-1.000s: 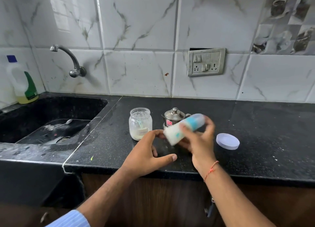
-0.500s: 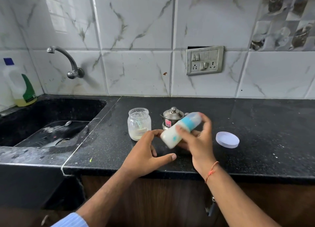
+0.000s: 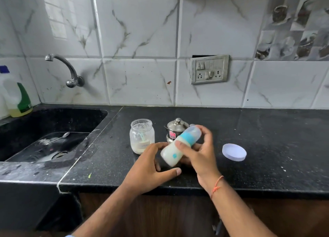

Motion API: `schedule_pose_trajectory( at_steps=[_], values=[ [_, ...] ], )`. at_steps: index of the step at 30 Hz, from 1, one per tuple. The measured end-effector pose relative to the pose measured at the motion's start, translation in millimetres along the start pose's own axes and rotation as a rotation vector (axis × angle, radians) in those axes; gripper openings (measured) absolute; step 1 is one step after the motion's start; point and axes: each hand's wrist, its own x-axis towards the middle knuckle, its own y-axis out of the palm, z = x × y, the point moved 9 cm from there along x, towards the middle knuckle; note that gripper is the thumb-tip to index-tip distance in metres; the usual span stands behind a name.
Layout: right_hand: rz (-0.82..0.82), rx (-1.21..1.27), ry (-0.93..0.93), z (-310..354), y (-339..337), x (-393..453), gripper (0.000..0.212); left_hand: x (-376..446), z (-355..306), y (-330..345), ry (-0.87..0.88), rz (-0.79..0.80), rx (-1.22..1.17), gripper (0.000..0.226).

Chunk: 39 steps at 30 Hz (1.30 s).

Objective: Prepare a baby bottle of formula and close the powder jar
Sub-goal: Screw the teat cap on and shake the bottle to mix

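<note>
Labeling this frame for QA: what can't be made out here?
All head view:
- Baby bottle: motion-blurred in the right hand, so markings and fill level are unreadable; fingers cover part of it.
- Steel pot: lower part hidden behind the bottle; red label too small to read.
- Powder jar: the scoop inside is only dimly visible through the powder-coated wall.
- Detergent bottle: cut off by the left edge.

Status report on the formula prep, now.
Right hand grips baby bottle, tilted, milky inside. Left hand open, resting on counter. Powder jar open, lid lying apart at right. Nothing blocks the lid.
</note>
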Motion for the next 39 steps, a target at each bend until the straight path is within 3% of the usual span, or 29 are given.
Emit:
schedule_pose_trajectory(
  at_steps=[3,4,7,9,11,12,15,17,19,20,21,23,25,27,31,33,35,38,39],
  values=[
    [-0.304,0.311,-0.106,10.1,-34.1,6.7,0.064,-1.5,0.0,1.9,-0.002,0.009,0.010,0.088],
    [-0.287,0.317,-0.086,11.2,-30.8,6.2,0.063,-2.0,-0.8,2.3,0.000,0.009,0.013,0.088],
    [0.018,0.046,0.023,-4.6,0.7,0.0,0.063,-2.0,-1.4,1.2,-0.007,0.011,0.010,0.090],
    [-0.117,0.090,-0.060,5.7,-10.4,1.4,0.064,-0.4,0.9,0.7,-0.009,0.013,0.000,0.091],
    [-0.321,0.330,-0.128,9.6,-39.3,6.2,0.064,-2.0,1.1,1.7,-0.007,0.013,-0.004,0.091],
    [-0.299,0.354,-0.104,9.5,-36.3,6.3,0.062,-2.7,1.1,1.7,-0.004,0.010,-0.001,0.090],
    [0.024,0.113,0.052,-6.5,-1.7,-0.3,0.062,-1.8,0.1,1.5,0.004,0.014,0.009,0.087],
    [-0.104,0.112,-0.060,6.7,-11.6,0.7,0.064,0.1,1.3,0.8,0.001,0.013,-0.008,0.086],
    [-0.310,0.330,-0.117,11.7,-38.5,4.5,0.058,-1.2,1.2,2.7,0.001,0.017,-0.007,0.086],
    [-0.287,0.327,-0.095,11.2,-35.0,5.7,0.056,-1.7,0.7,2.9,0.004,0.014,-0.005,0.086],
    [-0.178,0.187,-0.063,7.3,-22.8,5.9,0.056,-1.9,-0.4,2.4,0.009,0.013,-0.001,0.085],
    [-0.012,0.154,0.106,-12.6,-4.9,3.7,0.063,-1.8,-2.0,2.1,0.021,0.015,-0.012,0.083],
    [-0.116,0.134,-0.060,5.2,-11.7,2.9,0.066,-0.5,-1.0,0.7,0.012,0.018,-0.018,0.081],
    [-0.291,0.337,-0.114,10.5,-35.6,6.0,0.064,-1.7,-0.7,2.1,0.003,0.023,-0.012,0.083],
    [-0.036,0.149,0.068,-9.4,-5.7,5.9,0.062,-0.9,-2.0,1.1,0.014,0.018,0.013,0.085],
    [-0.184,0.177,-0.097,8.9,-20.4,3.6,0.058,-0.3,-1.0,-0.2,0.007,0.012,-0.009,0.084],
    [-0.292,0.318,-0.117,10.5,-37.8,7.5,0.058,-1.7,-1.2,0.9,0.005,0.010,-0.009,0.085],
    [-0.033,0.136,0.053,-9.8,-8.9,4.7,0.063,-2.3,-3.2,0.8,0.013,0.009,-0.002,0.086],
    [-0.040,0.102,0.048,-9.9,-7.9,6.0,0.065,-1.6,-3.0,-0.1,0.015,0.006,-0.003,0.086]
  ],
)
